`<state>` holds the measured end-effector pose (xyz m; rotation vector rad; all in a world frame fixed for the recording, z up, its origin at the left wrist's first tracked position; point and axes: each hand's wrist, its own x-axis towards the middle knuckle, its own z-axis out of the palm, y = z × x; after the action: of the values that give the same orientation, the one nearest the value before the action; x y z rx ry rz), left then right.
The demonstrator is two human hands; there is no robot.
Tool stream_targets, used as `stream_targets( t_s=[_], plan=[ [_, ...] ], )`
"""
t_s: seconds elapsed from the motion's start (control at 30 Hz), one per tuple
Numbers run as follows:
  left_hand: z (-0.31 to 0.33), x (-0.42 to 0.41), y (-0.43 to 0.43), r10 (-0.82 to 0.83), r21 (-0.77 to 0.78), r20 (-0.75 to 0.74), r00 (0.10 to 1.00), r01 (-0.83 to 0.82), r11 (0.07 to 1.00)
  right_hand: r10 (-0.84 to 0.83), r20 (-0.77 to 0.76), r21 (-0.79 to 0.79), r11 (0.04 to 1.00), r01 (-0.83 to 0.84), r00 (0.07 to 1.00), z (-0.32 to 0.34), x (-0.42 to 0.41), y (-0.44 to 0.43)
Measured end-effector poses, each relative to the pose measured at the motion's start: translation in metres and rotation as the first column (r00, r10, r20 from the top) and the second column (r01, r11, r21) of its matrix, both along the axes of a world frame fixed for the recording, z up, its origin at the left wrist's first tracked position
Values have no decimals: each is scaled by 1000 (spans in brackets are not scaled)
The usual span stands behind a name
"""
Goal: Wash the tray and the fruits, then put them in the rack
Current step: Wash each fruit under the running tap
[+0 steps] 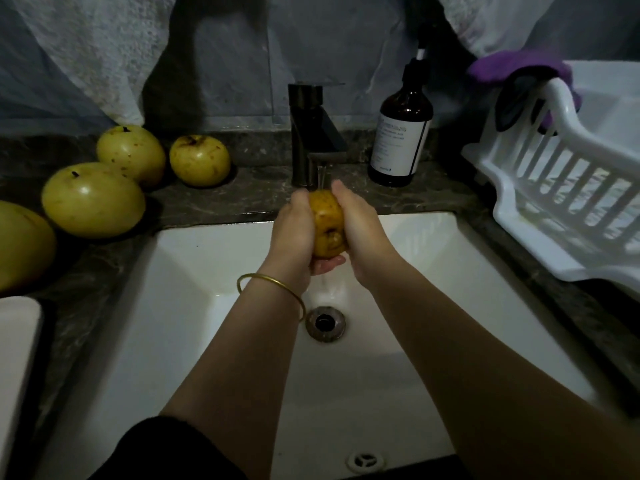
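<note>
Sink [339, 393]: left hand [294, 230], right hand [360, 230] grip fruit [327, 226] (apple?)

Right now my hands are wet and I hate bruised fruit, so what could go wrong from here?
The fruit, gripped between left hand and right hand under the running tap, could slip and hit the sink. The loose fruits on the counter lie near the sink's edge and might roll in. The soap bottle stands between tap and rack; a hurried move there could knock it.
</note>
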<state>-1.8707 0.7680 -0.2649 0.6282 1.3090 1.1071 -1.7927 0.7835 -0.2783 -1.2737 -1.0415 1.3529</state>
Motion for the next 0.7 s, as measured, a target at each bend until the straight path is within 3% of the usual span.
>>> stream_targets(
  t_s=[0.17,0.23,0.33,0.47,0.7],
  plan=[
    [-3,-9,-1,45,-70,106,993,-37,997,105,106,179,976,-123,989,2,-1,-8],
    [-5,-15,1,58,-126,169,984,-36,991,127,228,273,943,-188,965,-1,-3,-10],
    [-3,-16,0,-15,-110,123,992,28,994,-20,375,365,922,-127,927,-6,-5,-8],
    [-2,-11,-5,-142,-25,110,984,145,989,-73,366,300,953,-43,928,-8,0,-4],
    [0,-11,-5,-123,35,70,990,121,992,-47,206,162,987,13,977,-8,-3,-3]
  ],
)
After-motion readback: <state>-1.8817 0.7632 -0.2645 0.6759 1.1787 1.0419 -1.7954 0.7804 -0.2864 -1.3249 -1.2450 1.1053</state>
